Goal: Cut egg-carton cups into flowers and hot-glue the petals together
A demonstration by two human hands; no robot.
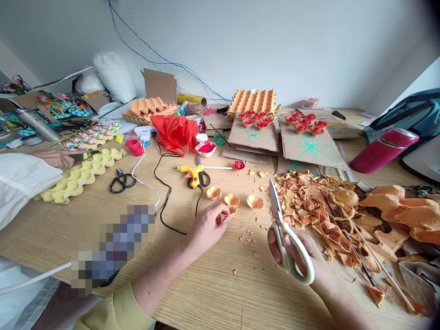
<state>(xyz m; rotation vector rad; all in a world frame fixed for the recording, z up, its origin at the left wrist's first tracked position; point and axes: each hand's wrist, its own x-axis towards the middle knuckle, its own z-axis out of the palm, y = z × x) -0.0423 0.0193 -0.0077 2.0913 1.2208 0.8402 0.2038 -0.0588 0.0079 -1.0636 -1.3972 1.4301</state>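
head view: a pale wood-grain worktop (192, 293) runs back to a plain grey-white wall (240, 50), where thin blue cables (158, 48) hang in loops. daylight falls softly across the room.

the left hand (208, 227) has a narrow grip, fingertips pinching the edge of a small orange cup (232, 211) just above or on the worktop, near its middle. the right hand (299, 252) has its grip closed through the white handles of a pair of scissors (277, 206), blades pointing away from the person. beyond the left hand sit more petal-edged orange cups (255, 201); small orange scraps dot the wood, and a large heap of trimmings (302, 201) spreads to the right.

farther back lie a yellow glue gun (193, 173) with a black cord, a single red flower (239, 165), and a bowl of red paint (206, 148) beside a crumpled red plastic bag (177, 130). red flowers stand on cardboard sheets (307, 149) marked with green strokes, in front of an orange egg tray (253, 101). a magenta bottle (384, 150) is at the right.

at the left, a co-worker's hand (60, 159) rests by a yellow egg tray (84, 176). the glue gun has a small red label, and the yellow roll (191, 99) has printing; both are too small to read.
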